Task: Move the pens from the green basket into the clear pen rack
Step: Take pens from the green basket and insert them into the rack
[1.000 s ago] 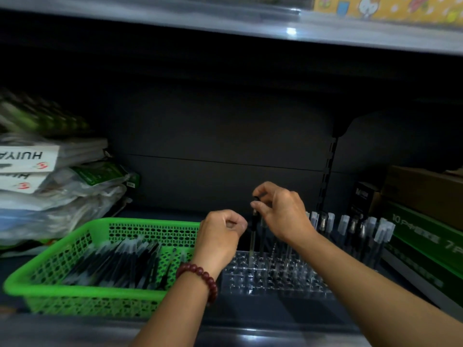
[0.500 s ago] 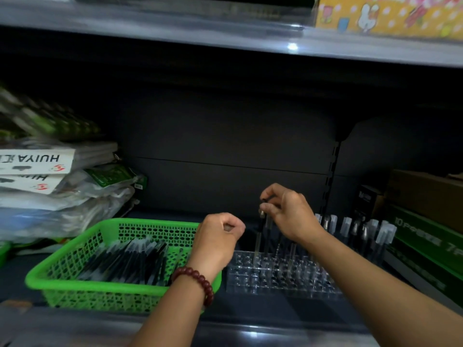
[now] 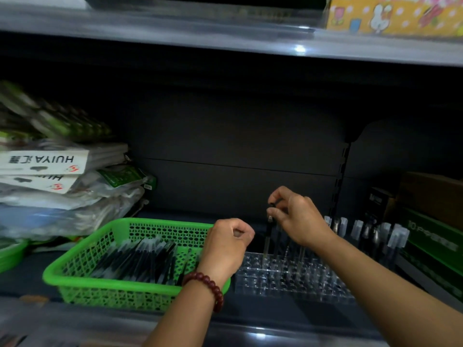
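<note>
Two hands are up on my feed, both working low on a dark shelf. The right hand [image 3: 298,219] has its thumb and fingertips pinched tight on the top end of a black pen [image 3: 267,237]. That pen is upright, and its lower end meets the back row of the clear pen rack [image 3: 288,286]. I can't tell whether it is seated in a hole. A few standing pens [image 3: 302,254] show in the rack just beneath that wrist.

The left hand [image 3: 225,246] hovers over the right end of the green basket [image 3: 75,279] with its fingers curled into a fist. I can't tell whether anything is inside that curl. A dark red bead bracelet [image 3: 208,284] circles that wrist.

Plenty of loose pens [image 3: 140,259] lie flat in the basket, heaped side by side. Basket and rack sit just beside each other, basket to the left.

Further right, a row of clear-capped pens [image 3: 358,231] stands upright, next to a green carton [image 3: 431,244]. On the left, plastic-wrapped packets [image 3: 50,176] are stacked behind the basket, and the corner of a second green basket [image 3: 10,254] shows at the frame edge. Up top, a yellow box with a rabbit print [image 3: 390,16] sits on the upper shelf [image 3: 225,43].
</note>
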